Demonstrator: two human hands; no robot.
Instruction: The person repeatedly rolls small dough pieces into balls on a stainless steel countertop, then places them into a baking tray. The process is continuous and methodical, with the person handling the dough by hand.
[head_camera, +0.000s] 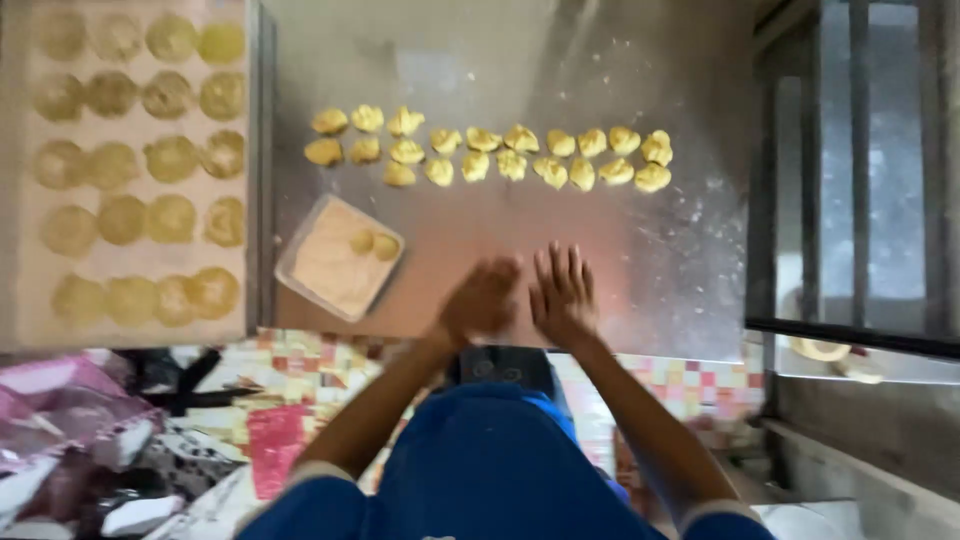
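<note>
My left hand (483, 297) and my right hand (563, 295) are close together over the near edge of a steel worktop (620, 250). The left hand is blurred and curled; I cannot tell whether it holds dough. My right hand is flat with fingers spread, holding nothing. Beyond them lie two rows of several yellow dough pieces (500, 152). A small square tray (340, 257) with flour or crumbs and two dough balls sits left of my hands.
A large baking tray (250, 200) at the left holds several flattened yellow dough rounds (140, 160) in rows. A metal rack or window frame (850, 200) stands at the right. Patterned tiles and bags lie below the table edge.
</note>
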